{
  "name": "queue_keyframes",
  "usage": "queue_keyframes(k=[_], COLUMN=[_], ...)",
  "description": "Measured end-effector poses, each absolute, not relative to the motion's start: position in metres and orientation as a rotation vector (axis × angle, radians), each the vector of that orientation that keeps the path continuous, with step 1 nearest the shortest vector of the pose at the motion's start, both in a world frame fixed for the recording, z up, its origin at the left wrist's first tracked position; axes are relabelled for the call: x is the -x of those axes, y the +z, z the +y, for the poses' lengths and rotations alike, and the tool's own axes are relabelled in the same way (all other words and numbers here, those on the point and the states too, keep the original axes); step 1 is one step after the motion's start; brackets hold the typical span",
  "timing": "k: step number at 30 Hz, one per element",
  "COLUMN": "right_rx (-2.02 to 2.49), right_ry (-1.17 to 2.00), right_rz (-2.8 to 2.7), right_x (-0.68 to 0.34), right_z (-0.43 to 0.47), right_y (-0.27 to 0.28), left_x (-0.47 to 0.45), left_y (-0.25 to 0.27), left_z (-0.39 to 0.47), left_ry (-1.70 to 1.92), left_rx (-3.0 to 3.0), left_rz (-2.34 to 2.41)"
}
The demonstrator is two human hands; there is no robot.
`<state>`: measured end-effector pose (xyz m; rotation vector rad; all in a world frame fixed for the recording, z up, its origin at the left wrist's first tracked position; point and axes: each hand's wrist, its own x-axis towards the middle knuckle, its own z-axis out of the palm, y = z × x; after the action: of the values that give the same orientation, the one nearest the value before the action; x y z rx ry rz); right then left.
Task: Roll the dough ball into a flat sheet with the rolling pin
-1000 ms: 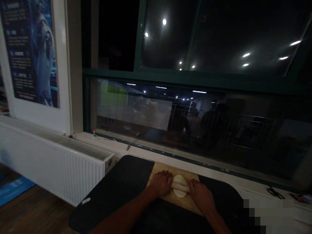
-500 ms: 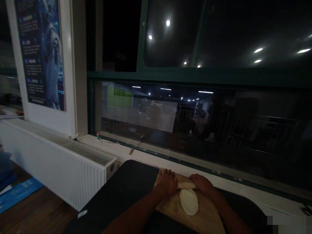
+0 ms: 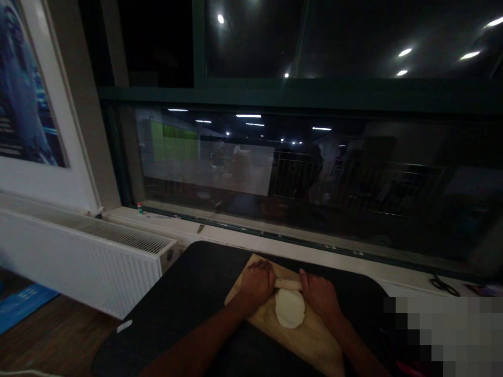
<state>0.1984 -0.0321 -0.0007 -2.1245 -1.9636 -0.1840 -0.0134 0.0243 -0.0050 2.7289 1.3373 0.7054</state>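
Observation:
A flat, pale piece of dough [image 3: 290, 310] lies on a wooden board [image 3: 314, 343]. Just beyond its far edge is a rolling pin [image 3: 288, 284], lying crosswise. My left hand [image 3: 257, 281] is closed over the pin's left end, and my right hand [image 3: 320, 294] over its right end. Only the middle of the pin shows between the hands; both ends are covered. The board sits at an angle on a black table [image 3: 196, 298].
Behind the table runs a white window sill [image 3: 231, 238] under a dark window. A white radiator [image 3: 118, 272] stands left of the table. A small white scrap [image 3: 124, 326] lies near the table's left edge. Black-handled scissors [image 3: 444, 285] rest on the sill at right.
The view has swung right and down, so everything sits further left and higher. Both hands stay on the rolling pin, still at the dough's far edge.

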Motion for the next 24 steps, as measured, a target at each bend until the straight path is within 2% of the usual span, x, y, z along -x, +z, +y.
queue_keyframes(k=[7,14,21,24], right_rx=[2.116,2.131,2.146,2.139], right_ry=[-0.464,-0.386,-0.397,-0.210], right_rz=[-1.891,-1.926,-1.918,-1.972], right_x=[-0.178,-0.172,-0.175,-0.189], right_z=[-0.047,-0.071,-0.080,-0.059], right_y=[0.018,0.050,0.021,0.014], left_x=[0.016,0.022,0.017,0.016], left_y=[0.015,0.018,0.004,0.002], left_z=[0.011,0.005,0.018,0.028], left_ry=[0.639,0.633,0.677,0.542], left_rx=[-2.698,-2.686,-2.806,-2.777], left_rz=[1.387,1.339,1.223,1.279])
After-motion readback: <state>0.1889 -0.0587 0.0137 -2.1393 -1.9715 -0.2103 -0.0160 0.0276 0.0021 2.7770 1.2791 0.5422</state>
